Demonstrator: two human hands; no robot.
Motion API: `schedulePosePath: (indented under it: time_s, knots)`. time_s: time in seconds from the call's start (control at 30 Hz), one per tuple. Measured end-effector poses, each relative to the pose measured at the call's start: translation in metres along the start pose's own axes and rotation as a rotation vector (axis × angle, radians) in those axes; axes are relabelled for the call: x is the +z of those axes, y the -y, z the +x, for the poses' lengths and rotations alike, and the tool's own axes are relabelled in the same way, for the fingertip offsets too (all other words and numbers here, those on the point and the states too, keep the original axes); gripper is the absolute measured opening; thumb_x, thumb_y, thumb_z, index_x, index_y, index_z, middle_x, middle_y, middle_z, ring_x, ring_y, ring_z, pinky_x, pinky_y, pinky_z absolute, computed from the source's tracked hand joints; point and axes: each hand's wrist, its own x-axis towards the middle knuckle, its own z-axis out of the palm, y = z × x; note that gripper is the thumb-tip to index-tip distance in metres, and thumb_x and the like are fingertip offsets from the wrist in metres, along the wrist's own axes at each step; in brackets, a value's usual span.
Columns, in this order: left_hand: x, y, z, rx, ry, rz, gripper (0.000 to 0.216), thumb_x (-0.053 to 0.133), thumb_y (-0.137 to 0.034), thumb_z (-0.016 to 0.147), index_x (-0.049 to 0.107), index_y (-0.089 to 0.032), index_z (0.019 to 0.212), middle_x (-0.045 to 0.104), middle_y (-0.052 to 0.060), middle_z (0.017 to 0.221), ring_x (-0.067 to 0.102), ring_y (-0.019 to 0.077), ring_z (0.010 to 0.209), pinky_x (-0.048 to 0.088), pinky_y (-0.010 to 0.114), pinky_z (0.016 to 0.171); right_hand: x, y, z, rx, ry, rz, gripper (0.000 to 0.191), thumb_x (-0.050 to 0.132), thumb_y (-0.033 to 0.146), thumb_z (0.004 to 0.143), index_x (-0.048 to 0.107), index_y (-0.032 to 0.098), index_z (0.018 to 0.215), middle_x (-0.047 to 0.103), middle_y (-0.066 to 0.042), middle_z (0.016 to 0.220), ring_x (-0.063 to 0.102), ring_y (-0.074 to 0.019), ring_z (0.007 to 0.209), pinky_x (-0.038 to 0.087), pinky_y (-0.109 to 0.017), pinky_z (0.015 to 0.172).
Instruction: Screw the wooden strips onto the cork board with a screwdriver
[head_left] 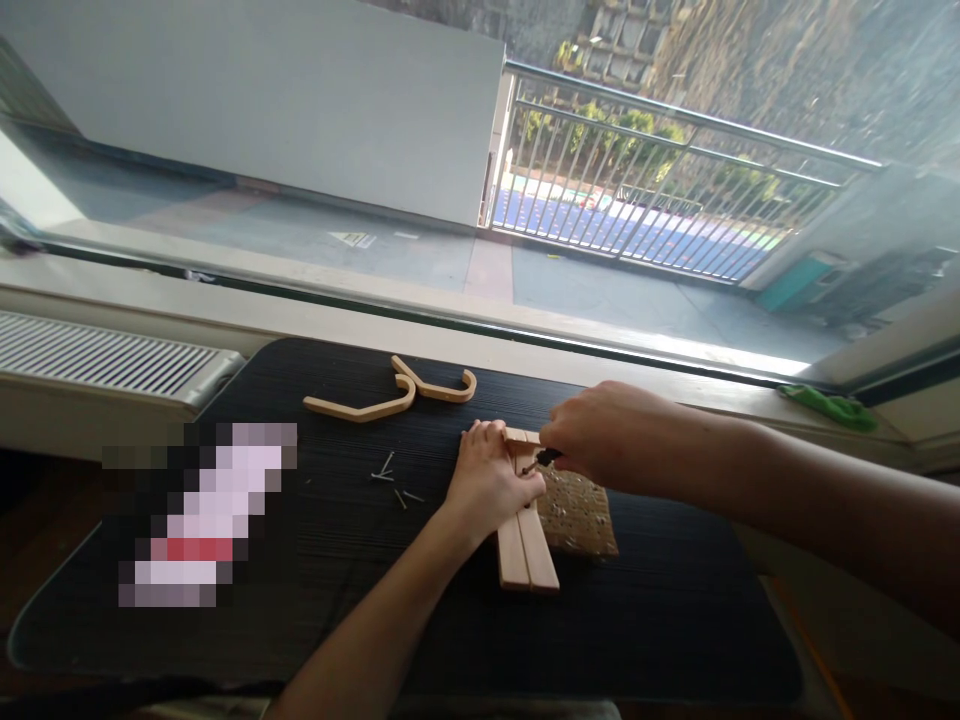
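Note:
Two pale wooden slats (517, 560) lie side by side on a dark table, with a shorter wooden crosspiece (516, 436) near their far end. My left hand (486, 480) grips the slats, fingers over the left side and thumb across the top. Closed around a screwdriver (547, 457) is my right hand (589, 428); most of the handle is hidden in the fist. The tool's metal shaft slants down to the slats, close to my left thumb. Under and beside the slats is a piece of brown cardboard (577, 510), pitted with holes and partly shiny.
Several screws (386, 472) lie left of my left hand. Two bent wooden hooks (360, 411) rest towards the back of the black table (360, 610). A blurred-out pinkish item (217, 500) lies at left. Beyond are a radiator (112, 355), a window sill and a green cloth (825, 408).

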Motion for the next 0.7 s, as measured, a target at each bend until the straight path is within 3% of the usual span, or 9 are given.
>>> schedulePosePath:
  time_s: [0.1, 0.17, 0.23, 0.27, 0.33, 0.4, 0.57, 0.7]
  knots:
    - [-0.011, 0.008, 0.0, -0.039, 0.07, -0.132, 0.072, 0.075, -0.037, 0.065, 0.048, -0.014, 0.128, 0.053, 0.018, 0.134, 0.04, 0.0368, 0.134, 0.03, 0.049, 0.116, 0.003, 0.0, 0.001, -0.001, -0.029, -0.006, 0.013, 0.061, 0.016, 0.085, 0.074, 0.019, 0.081, 0.072, -0.007, 0.077, 0.067, -0.0203, 0.07, 0.028, -0.028, 0.051]
    - [-0.024, 0.018, 0.003, -0.034, 0.205, -0.296, 0.09, 0.081, -0.043, 0.058, 0.045, -0.016, 0.135, 0.046, 0.019, 0.143, 0.036, 0.0389, 0.138, 0.029, 0.049, 0.116, 0.003, 0.0, 0.001, -0.006, -0.028, -0.001, 0.013, 0.06, 0.014, 0.085, 0.073, 0.018, 0.083, 0.072, -0.007, 0.078, 0.067, -0.0201, 0.071, 0.029, -0.028, 0.051]
    - [-0.036, 0.029, 0.01, 0.011, 0.371, -0.529, 0.089, 0.077, -0.047, 0.063, 0.042, -0.016, 0.139, 0.047, 0.018, 0.145, 0.044, 0.0364, 0.134, 0.035, 0.046, 0.113, 0.003, -0.001, 0.0, -0.01, -0.024, 0.004, 0.016, 0.058, 0.012, 0.086, 0.072, 0.018, 0.084, 0.072, -0.007, 0.078, 0.067, -0.0198, 0.07, 0.029, -0.028, 0.051]
    - [-0.04, 0.033, 0.015, -0.003, 0.39, -0.654, 0.079, 0.067, -0.049, 0.072, 0.043, -0.015, 0.139, 0.05, 0.018, 0.142, 0.047, 0.0346, 0.132, 0.037, 0.046, 0.111, 0.003, -0.001, -0.001, -0.009, -0.029, 0.01, 0.017, 0.057, 0.012, 0.087, 0.072, 0.018, 0.084, 0.072, -0.006, 0.077, 0.067, -0.0195, 0.07, 0.028, -0.028, 0.05]
    - [-0.043, 0.036, 0.027, -0.054, 0.234, -0.827, 0.061, 0.051, -0.049, 0.081, 0.051, -0.012, 0.13, 0.06, 0.018, 0.13, 0.053, 0.0325, 0.126, 0.039, 0.046, 0.108, 0.005, -0.001, -0.002, -0.007, -0.049, 0.024, 0.017, 0.056, 0.012, 0.087, 0.071, 0.018, 0.083, 0.071, -0.005, 0.073, 0.067, -0.0186, 0.068, 0.026, -0.028, 0.049]
    - [-0.039, 0.032, 0.038, -0.057, 0.113, -0.913, 0.05, 0.052, -0.046, 0.081, 0.059, -0.01, 0.115, 0.066, 0.016, 0.118, 0.057, 0.0309, 0.12, 0.039, 0.044, 0.108, 0.008, 0.0, -0.002, -0.012, -0.079, 0.028, 0.015, 0.057, 0.011, 0.087, 0.07, 0.018, 0.084, 0.069, -0.004, 0.071, 0.067, -0.018, 0.066, 0.024, -0.029, 0.048]
    - [-0.025, 0.011, 0.059, -0.057, 0.245, -1.013, 0.046, 0.044, -0.051, 0.084, 0.067, -0.01, 0.087, 0.072, 0.014, 0.093, 0.067, 0.0273, 0.096, 0.049, 0.04, 0.092, 0.016, 0.002, -0.004, 0.037, -0.084, 0.03, 0.013, 0.058, 0.011, 0.086, 0.066, 0.017, 0.094, 0.069, -0.004, 0.071, 0.066, -0.0185, 0.062, 0.022, -0.029, 0.046]
    - [-0.022, 0.003, 0.066, -0.047, 0.319, -1.103, 0.053, 0.042, -0.058, 0.085, 0.068, -0.012, 0.085, 0.073, 0.011, 0.084, 0.068, 0.0238, 0.084, 0.05, 0.035, 0.08, 0.02, 0.002, -0.004, 0.037, -0.12, 0.029, 0.016, 0.057, 0.014, 0.087, 0.062, 0.018, 0.102, 0.066, -0.002, 0.065, 0.063, -0.0182, 0.055, 0.02, -0.028, 0.043]
